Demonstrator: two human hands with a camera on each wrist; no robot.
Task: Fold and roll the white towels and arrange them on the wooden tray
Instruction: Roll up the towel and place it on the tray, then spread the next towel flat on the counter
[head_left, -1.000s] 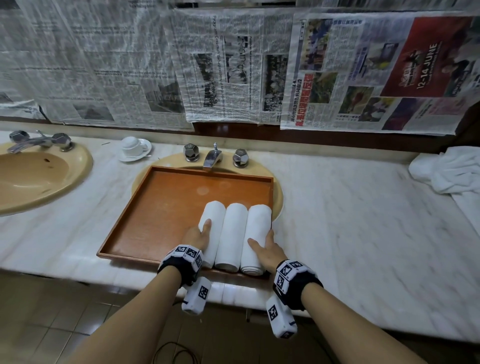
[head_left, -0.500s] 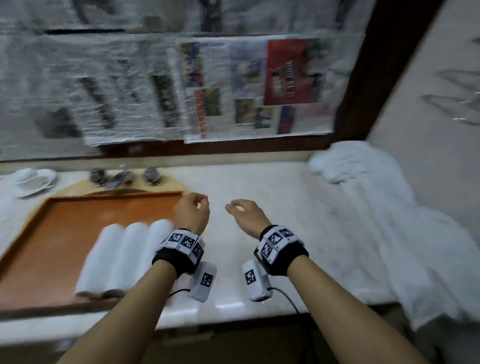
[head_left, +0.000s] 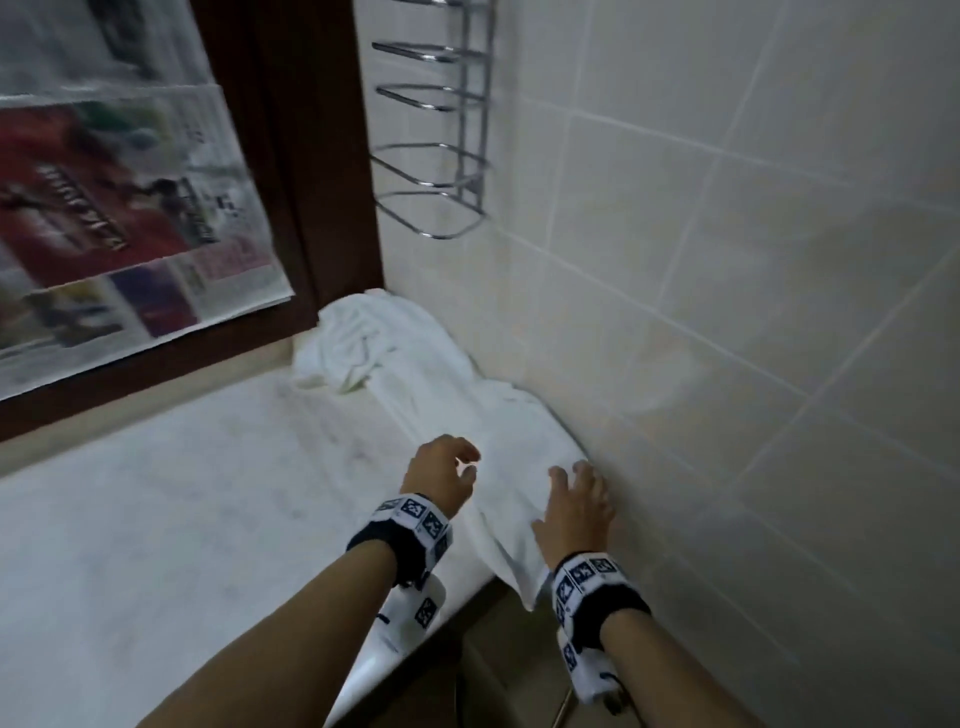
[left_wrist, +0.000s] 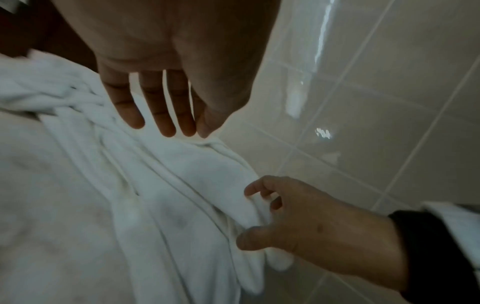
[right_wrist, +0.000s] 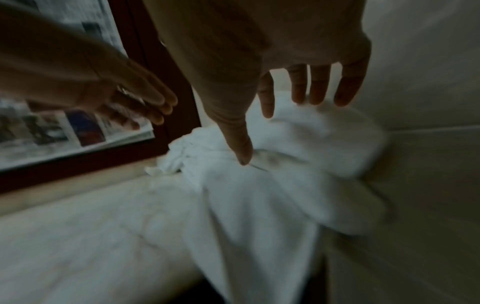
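A loose heap of white towels (head_left: 415, 364) lies at the right end of the marble counter (head_left: 182, 493), against the tiled wall, one end hanging over the front edge. My left hand (head_left: 441, 467) hovers just over the heap's left side with straight fingers (left_wrist: 166, 123) and holds nothing. My right hand (head_left: 576, 499) is spread over the towels' (left_wrist: 182, 185) wall-side edge, its thumb (right_wrist: 244, 156) touching the cloth (right_wrist: 259, 195). Its fingers (left_wrist: 272, 205) curve loosely over a fold without closing. The wooden tray and the rolled towels are out of view.
The tiled wall (head_left: 727, 312) stands close on the right. A chrome wire rack (head_left: 441, 156) hangs on it above the towels. Newspaper (head_left: 104, 208) covers the framed mirror at the back left. Bare marble stretches to the left of the heap.
Both hands left the rolled towels on the tray and swung right. The view turned with them, and they now reach the loose towel heap by the wall.
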